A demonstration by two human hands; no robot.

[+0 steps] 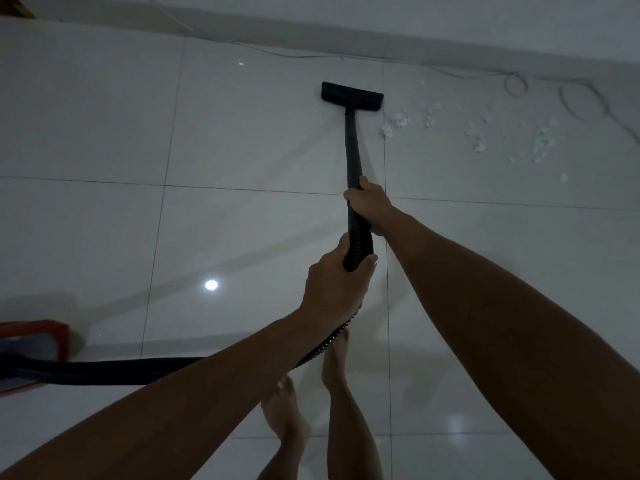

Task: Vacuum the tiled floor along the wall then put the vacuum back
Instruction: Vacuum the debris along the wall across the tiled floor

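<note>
near wall | black vacuum wand [352,147], flat nozzle [352,95] on tile | both hands [367,203] gripping it

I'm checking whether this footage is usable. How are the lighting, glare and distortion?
Head view: dim and bluish; a bright lamp reflection glares off the glossy tiled floor; wide-angle bending curves the wall line; the white debris looks soft, though the vacuum head stays distinct.

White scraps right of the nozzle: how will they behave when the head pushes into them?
The white scraps look like small, fluffy, loose bits, so probably very light and apt to scatter or skid on the glossy tiled floor. The floor head is wide and flat, so it may plough some aside rather than cover them.
</note>
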